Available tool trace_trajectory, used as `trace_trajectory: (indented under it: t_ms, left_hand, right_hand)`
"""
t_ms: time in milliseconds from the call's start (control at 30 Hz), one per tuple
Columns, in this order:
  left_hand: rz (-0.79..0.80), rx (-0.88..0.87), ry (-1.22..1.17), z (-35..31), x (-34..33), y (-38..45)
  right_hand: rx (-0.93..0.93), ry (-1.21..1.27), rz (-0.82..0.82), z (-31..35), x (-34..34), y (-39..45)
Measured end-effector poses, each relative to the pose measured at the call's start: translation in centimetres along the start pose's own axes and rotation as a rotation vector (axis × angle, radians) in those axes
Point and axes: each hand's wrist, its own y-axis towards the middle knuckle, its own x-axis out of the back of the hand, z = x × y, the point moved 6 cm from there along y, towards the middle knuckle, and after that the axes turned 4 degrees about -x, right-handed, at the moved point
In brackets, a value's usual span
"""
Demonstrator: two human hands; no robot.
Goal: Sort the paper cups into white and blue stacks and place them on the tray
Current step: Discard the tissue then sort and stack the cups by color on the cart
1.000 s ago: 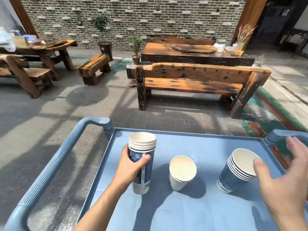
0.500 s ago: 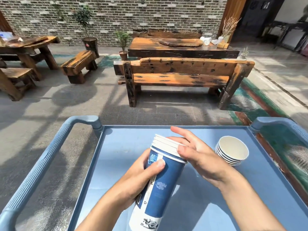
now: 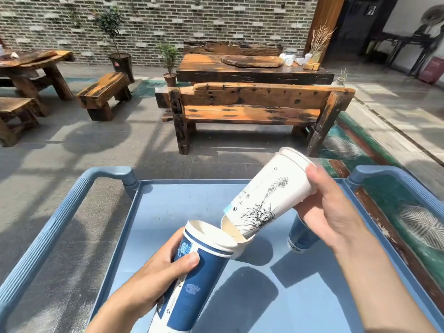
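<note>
My left hand (image 3: 165,267) grips a blue cup stack (image 3: 192,282), tilted with its mouth up and to the right. My right hand (image 3: 334,212) holds a white cup stack (image 3: 266,198) with a Statue of Liberty drawing, tilted so its rims point up and right. Its bottom end sits in the mouth of a single white cup (image 3: 237,236) standing on the blue tray (image 3: 182,207). A second blue cup stack (image 3: 300,236) stands on the tray, partly hidden behind my right hand.
The tray has raised edges and blue handles at the left (image 3: 55,217) and right (image 3: 408,186). Beyond it are a paved floor, a wooden bench (image 3: 254,106), a low wooden table (image 3: 252,68), stools and potted plants by a brick wall.
My right hand has pulled the white cups out of the blue stack held in my left hand and swung them right, onto the single white cup. The view shifted.
</note>
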Motion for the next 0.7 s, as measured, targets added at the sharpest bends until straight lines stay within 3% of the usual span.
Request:
trace_trajectory:
  t_ms: [100,267,500,700]
  left_hand:
    - [-0.152,0.012,-0.065,0.7,3.1,-1.6]
    - [-0.366,-0.022,-0.129,0.6,6.3,-3.6]
    - [-0.387,-0.044,-0.111,0.0,5.9,-4.5]
    - [-0.384,-0.043,-0.116,0.2,5.8,-5.4]
  right_hand:
    - [0.181,-0.048,-0.130,2.2,1.0,0.0]
    - [0.353,-0.429,-0.177,1.5,-0.2,-0.1]
    - [0.288,-0.847,-0.146,-5.8,-1.8,1.0]
    - [0.269,-0.857,-0.107,-8.5,-2.1,1.1]
